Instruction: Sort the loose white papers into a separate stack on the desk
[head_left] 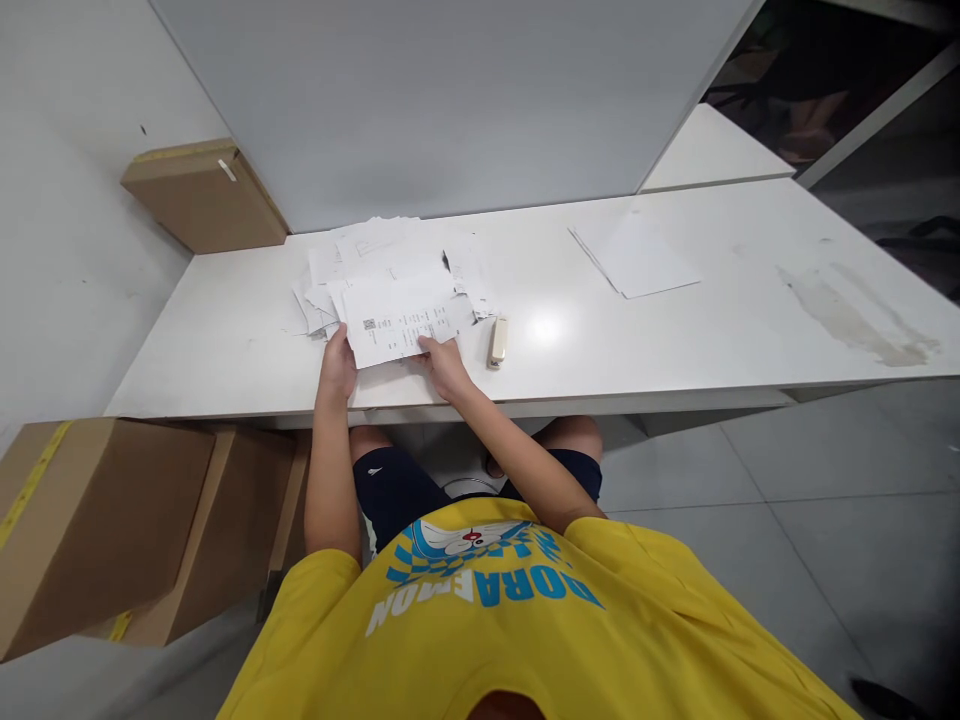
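Note:
Between my two hands are printed paper sheets, tilted up a little over the desk. My left hand grips their left edge, fingers mostly hidden behind the paper. At the lower right edge, my right hand pinches the sheets with the thumb on top. Behind them lies a loose pile of papers, some with torn or uneven edges. A cream-coloured stapler rests on the desk just right of my right hand, touched by neither hand.
The white desk runs across in front of a grey panel. A few white sheets lie toward the right. One cardboard box stands at the desk's back left corner; more cardboard boxes are below on the left.

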